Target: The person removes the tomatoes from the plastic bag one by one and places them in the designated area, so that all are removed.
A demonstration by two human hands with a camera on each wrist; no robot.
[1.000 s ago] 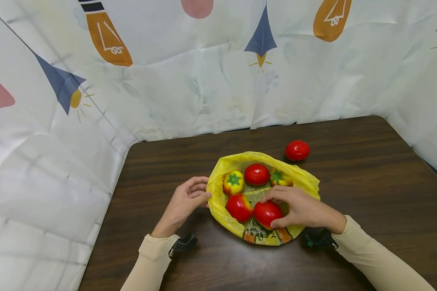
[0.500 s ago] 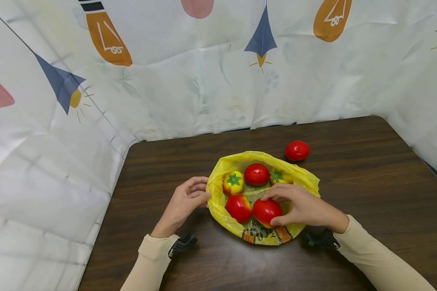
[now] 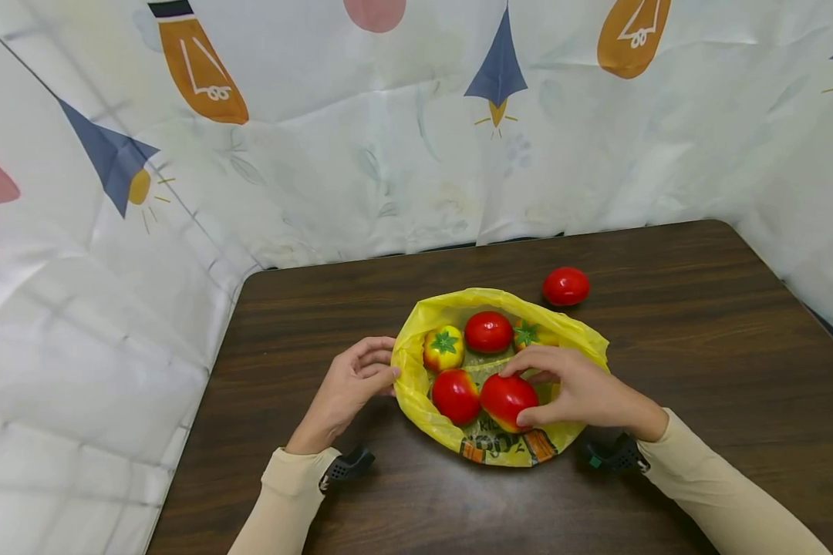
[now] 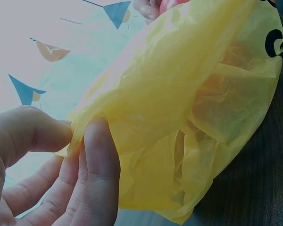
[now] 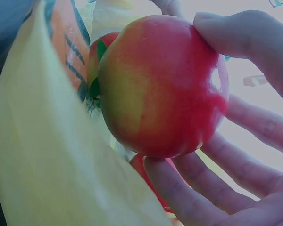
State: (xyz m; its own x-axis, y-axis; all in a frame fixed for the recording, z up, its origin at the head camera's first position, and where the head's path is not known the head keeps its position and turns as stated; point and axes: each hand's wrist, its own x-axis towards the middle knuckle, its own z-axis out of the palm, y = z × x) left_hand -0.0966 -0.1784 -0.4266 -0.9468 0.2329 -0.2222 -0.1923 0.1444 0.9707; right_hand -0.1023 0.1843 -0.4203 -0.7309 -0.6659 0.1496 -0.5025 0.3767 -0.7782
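A yellow plastic bag (image 3: 416, 420) stands with its mouth wide on the table. My left hand (image 3: 347, 393) pinches the bag's left rim between thumb and forefinger, as the left wrist view shows closely. Over the bag's front right part, my right hand (image 3: 576, 389) grips a toy tomato (image 3: 508, 401), red with a yellowish underside (image 5: 160, 89). Inside the bag lie another red tomato (image 3: 455, 396), a yellow tomato with a green leaf top (image 3: 443, 348), a red tomato (image 3: 489, 332) at the back, and a yellow one (image 3: 534, 334) partly hidden by the right hand.
One more red tomato (image 3: 565, 287) lies on the dark wooden table (image 3: 687, 331), behind the bag to the right. A white printed cloth (image 3: 389, 154) hangs behind the table and along its sides.
My right hand has risen slightly with the tomato, drawing it a little up from the bag's bottom. The left hand keeps its pinch on the rim.
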